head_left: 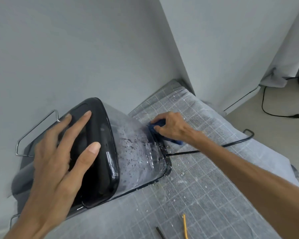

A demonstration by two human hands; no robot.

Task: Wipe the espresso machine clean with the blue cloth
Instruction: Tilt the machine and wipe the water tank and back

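While left hand [59, 161] lies flat, fingers spread, on espresso machine [102, 152], right hand [171, 126] grip pinches blue cloth [158, 124].

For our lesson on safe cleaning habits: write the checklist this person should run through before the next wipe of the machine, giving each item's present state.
1. Left hand steadies espresso machine, fingers flat on its black top: ok.
2. Right hand grips blue cloth: ok.
3. Cloth touches machine's side: ok.
4. Side free of specks: not ok, still spattered.
5. Power cord unplugged: cannot tell.
6. Grid tablecloth free of droplets: not ok.
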